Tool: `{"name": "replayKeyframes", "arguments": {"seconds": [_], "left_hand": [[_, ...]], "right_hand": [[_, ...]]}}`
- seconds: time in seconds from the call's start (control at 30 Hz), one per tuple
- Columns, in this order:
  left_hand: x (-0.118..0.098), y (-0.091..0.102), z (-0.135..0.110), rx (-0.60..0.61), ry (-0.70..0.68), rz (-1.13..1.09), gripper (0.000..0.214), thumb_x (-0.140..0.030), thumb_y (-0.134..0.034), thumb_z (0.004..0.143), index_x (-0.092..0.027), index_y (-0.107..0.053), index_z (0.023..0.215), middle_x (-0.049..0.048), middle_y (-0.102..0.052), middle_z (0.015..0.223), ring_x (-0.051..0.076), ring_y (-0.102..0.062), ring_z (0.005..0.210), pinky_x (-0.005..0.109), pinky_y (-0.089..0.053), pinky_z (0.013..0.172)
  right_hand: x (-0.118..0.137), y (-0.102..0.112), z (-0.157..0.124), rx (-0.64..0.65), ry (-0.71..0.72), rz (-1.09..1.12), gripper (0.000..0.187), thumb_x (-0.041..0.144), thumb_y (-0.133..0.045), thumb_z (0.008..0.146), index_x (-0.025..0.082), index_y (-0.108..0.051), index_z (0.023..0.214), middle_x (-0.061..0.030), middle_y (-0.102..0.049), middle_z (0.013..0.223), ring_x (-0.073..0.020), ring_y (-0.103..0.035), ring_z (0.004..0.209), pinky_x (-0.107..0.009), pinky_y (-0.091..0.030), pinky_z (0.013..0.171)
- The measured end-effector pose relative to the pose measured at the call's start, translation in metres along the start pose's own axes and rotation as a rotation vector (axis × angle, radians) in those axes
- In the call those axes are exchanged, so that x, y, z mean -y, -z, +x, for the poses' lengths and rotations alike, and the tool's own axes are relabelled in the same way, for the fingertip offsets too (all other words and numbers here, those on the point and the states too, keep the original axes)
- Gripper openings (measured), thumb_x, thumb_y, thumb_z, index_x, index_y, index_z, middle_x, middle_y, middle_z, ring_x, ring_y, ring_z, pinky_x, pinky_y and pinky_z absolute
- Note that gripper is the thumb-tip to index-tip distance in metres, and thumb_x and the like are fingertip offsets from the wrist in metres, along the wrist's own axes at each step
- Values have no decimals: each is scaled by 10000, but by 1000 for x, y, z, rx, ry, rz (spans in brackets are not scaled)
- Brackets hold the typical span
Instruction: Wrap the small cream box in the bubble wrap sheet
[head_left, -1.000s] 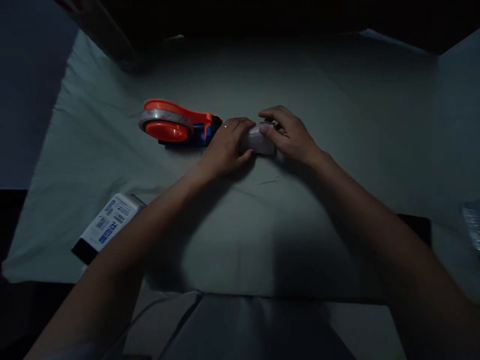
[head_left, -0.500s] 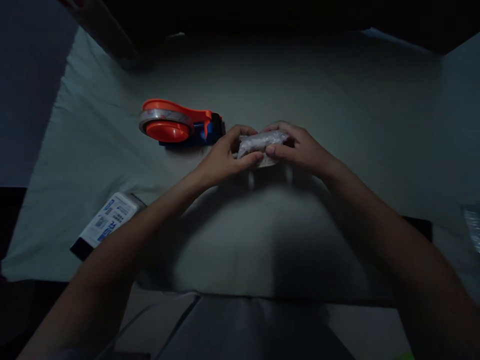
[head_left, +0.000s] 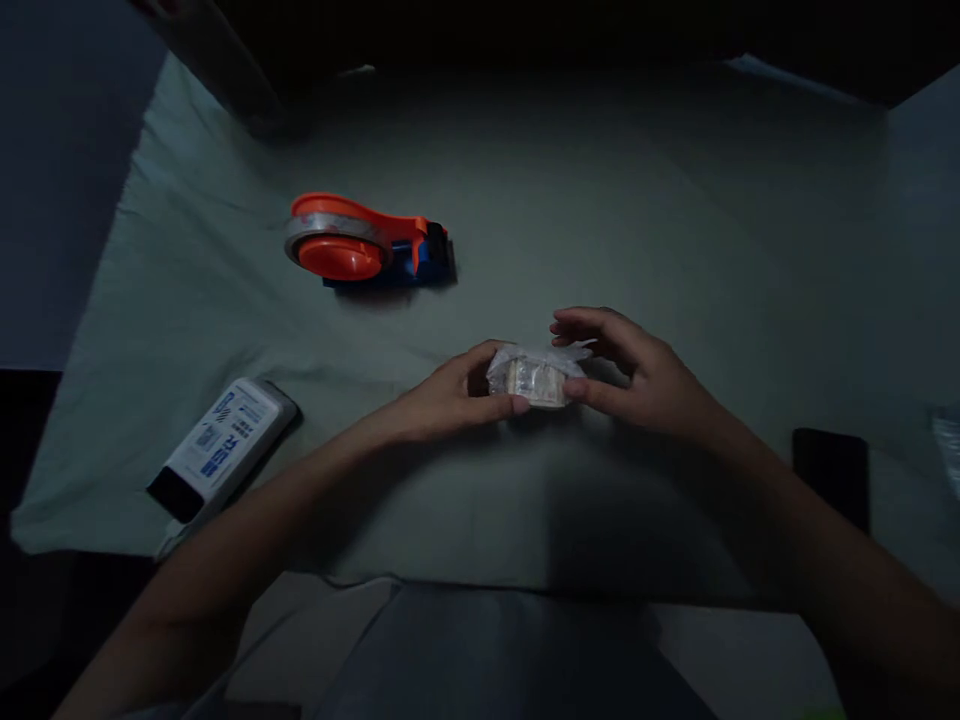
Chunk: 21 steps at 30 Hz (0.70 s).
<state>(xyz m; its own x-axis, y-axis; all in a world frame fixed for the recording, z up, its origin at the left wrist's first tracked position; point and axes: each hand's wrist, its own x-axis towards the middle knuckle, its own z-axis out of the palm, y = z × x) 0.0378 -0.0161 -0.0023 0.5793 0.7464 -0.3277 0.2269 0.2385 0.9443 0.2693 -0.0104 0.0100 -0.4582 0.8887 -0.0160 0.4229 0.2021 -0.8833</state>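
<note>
A small block-shaped package (head_left: 537, 382) in clear crinkled plastic sits near the middle of the cloth. My left hand (head_left: 459, 396) grips its left end, thumb along the near side and fingers behind. At its right end, the thumb of my right hand (head_left: 641, 375) touches the near corner, while the fingers are spread apart behind it, off the wrap. A loose flap of plastic stands up on the top right. What the wrap contains is too dim to name.
An orange and blue tape dispenser (head_left: 420, 232) lies beyond my left hand. A white labelled box or printer (head_left: 229, 440) is at the left, by my forearm. A dark flat rectangle (head_left: 831, 475) lies at the right. Pale green cloth (head_left: 615, 200) covers the table.
Both hands and the package have moved nearer to me. My right hand has loosened, its fingers lifting away from the plastic, which now has a raised flap.
</note>
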Motion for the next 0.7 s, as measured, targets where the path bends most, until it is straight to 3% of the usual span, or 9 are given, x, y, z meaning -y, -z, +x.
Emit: {"name": "replayKeyframes", "arguments": {"seconds": [0.1, 0.2, 0.3, 0.47, 0.57, 0.7], "left_hand": [[1, -5, -5, 40, 34, -14, 364, -363, -640, 777, -205, -525, 1083, 36, -620, 957, 169, -615, 862, 281, -510, 712], [1, -8, -7, 49, 53, -20, 267, -369, -609, 786, -193, -535, 973, 14, -592, 859, 151, -589, 783, 262, -491, 662], [2, -11, -8, 55, 64, -42, 237, -356, -592, 782, -192, -533, 942, 13, -585, 849, 150, -579, 775, 260, -483, 662], [6, -18, -11, 8, 79, -20, 259, -392, -575, 800, -193, -529, 959, 19, -590, 874, 158, -583, 796, 277, -489, 679], [9, -23, -14, -66, 24, 104, 341, -380, -597, 796, -209, -511, 1079, 32, -616, 942, 177, -601, 849, 305, -507, 719], [18, -28, -15, -164, -135, 328, 566, -250, -641, 732, -243, -427, 1256, 66, -597, 1143, 217, -591, 1015, 369, -502, 870]], "right_hand": [[11, 2, -7, -18, 219, -227, 371, 327, -609, 825, 298, -556, 1191, -67, -609, 1154, -251, -575, 1071, -433, -498, 880], [18, 0, -9, 64, 380, -443, 268, 257, -520, 878, 272, -598, 1133, -73, -641, 1106, -238, -596, 1026, -409, -502, 841], [18, -6, -6, 112, 481, -592, 231, 222, -463, 901, 231, -633, 1057, -83, -676, 1021, -230, -626, 920, -392, -503, 762], [17, -15, -1, 69, 594, -655, 218, 213, -431, 905, 194, -649, 895, -83, -688, 885, -207, -629, 782, -354, -498, 677], [19, -20, 1, 6, 454, -471, 183, 188, -444, 885, 185, -626, 876, -75, -677, 870, -193, -624, 789, -330, -497, 675], [15, -23, 9, -176, 20, 26, 73, 218, -526, 837, 211, -599, 830, -12, -646, 772, -150, -606, 693, -290, -493, 617]]}}
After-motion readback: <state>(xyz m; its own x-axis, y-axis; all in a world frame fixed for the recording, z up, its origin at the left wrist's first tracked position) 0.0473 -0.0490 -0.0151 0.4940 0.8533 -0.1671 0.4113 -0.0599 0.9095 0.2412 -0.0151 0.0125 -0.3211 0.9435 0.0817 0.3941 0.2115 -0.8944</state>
